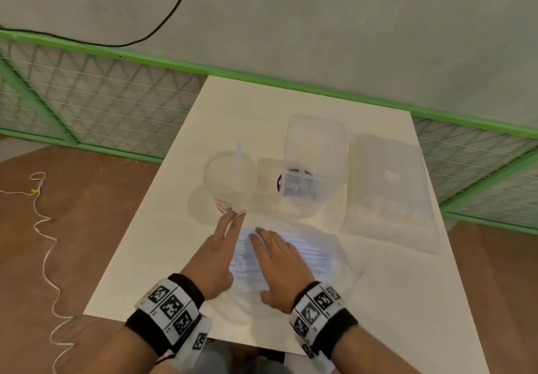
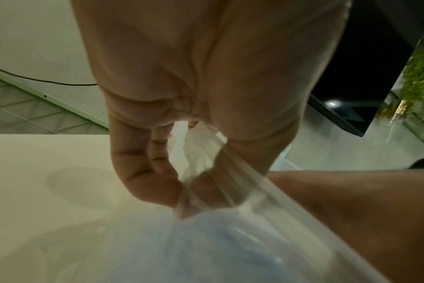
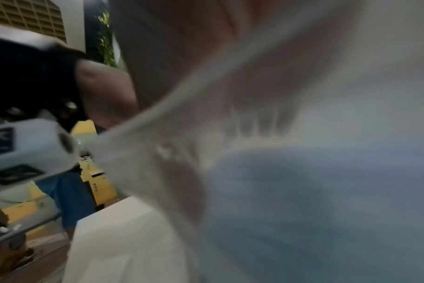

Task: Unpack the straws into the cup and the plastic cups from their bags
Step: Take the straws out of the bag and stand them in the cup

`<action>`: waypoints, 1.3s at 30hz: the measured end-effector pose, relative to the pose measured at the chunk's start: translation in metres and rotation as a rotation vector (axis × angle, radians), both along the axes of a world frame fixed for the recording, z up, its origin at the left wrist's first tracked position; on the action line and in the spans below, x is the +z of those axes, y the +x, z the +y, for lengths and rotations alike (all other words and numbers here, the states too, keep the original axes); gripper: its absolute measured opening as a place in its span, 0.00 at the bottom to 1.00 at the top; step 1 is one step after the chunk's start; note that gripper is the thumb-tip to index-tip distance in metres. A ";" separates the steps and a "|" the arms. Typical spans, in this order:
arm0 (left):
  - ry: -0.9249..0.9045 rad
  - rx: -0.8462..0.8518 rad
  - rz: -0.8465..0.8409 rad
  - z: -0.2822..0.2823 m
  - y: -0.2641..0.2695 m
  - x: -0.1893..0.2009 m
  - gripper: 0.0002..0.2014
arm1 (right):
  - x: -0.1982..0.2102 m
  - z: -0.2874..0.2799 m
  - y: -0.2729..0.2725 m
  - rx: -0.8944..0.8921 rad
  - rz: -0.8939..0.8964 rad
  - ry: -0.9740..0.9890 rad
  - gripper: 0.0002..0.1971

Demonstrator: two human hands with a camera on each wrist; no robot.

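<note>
A clear bag of blue-white straws (image 1: 314, 254) lies on the white table (image 1: 145, 271) close to me. My left hand (image 1: 230, 228) is at the bag's left edge. In the left wrist view its fingers (image 2: 143, 172) and thumb pinch the bag's clear film (image 2: 230, 172) above the straws (image 2: 230, 249). My right hand (image 1: 262, 242) lies flat on the straws with straight fingers. In the right wrist view its fingers (image 3: 254, 124) show blurred through the film. A clear cup (image 1: 230, 181) holding one straw (image 1: 239, 164) stands just beyond my left fingertips.
A tall clear pack with a purple label (image 1: 316, 164) stands behind the straw bag. A flat clear bag (image 1: 387, 187) lies to its right. A green mesh fence (image 1: 87, 97) runs behind the table. A white cord (image 1: 43, 228) trails on the brown floor at left.
</note>
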State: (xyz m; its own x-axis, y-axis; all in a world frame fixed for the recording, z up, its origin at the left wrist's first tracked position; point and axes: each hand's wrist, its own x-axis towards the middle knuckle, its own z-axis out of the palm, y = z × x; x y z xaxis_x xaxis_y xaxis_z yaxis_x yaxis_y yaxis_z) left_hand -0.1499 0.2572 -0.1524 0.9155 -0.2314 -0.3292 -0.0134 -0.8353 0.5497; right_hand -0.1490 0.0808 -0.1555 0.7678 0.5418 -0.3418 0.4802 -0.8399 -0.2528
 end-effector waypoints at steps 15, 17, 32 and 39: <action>-0.365 0.161 0.325 -0.005 0.011 -0.019 0.48 | -0.044 -0.113 -0.014 -1.377 0.359 0.871 0.31; -0.388 0.188 0.351 -0.007 0.014 -0.017 0.47 | -0.062 -0.108 -0.015 -1.400 0.612 1.069 0.38; -0.172 -0.002 0.260 0.004 0.008 0.000 0.52 | 0.017 -0.032 -0.030 -0.296 -0.473 0.768 0.12; -0.094 -0.034 0.148 0.009 -0.003 0.007 0.53 | -0.033 0.010 -0.020 -0.015 -0.286 0.074 0.38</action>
